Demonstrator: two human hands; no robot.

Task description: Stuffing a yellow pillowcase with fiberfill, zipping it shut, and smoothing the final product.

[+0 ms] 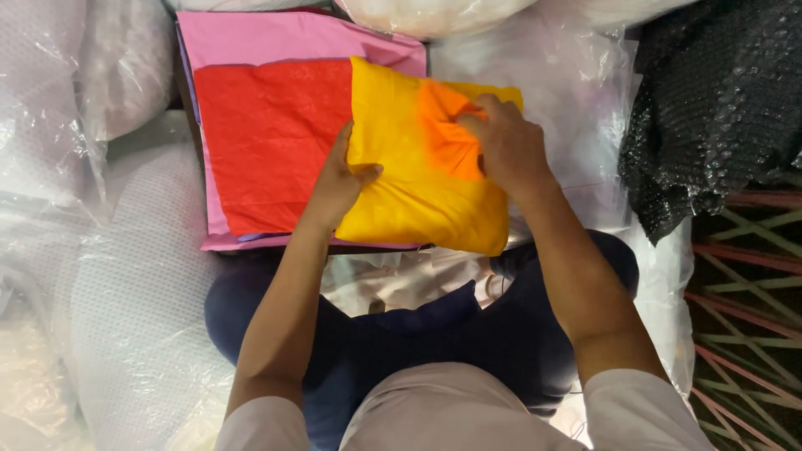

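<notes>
Two hands grip a folded yellow-and-orange cloth over a stack of coloured fabric.

Nearest, the person's dark blue trousers [468,351] fill the lower middle, knees spread. Above them the left hand [338,185] clasps the near left edge of the yellow-and-orange cloth [418,184], thumb on top and fingers curled underneath, while the right hand [505,146] pinches a bunch of its orange part with closed fingers. The cloth lies on the right end of a red cloth [271,142], which rests on a pink cloth [284,38]. Clear plastic bags [92,250] crowd the left side and far edge; a black bubble-wrap sheet [718,108] lies at far right, above a criss-cross rack [748,309].
</notes>
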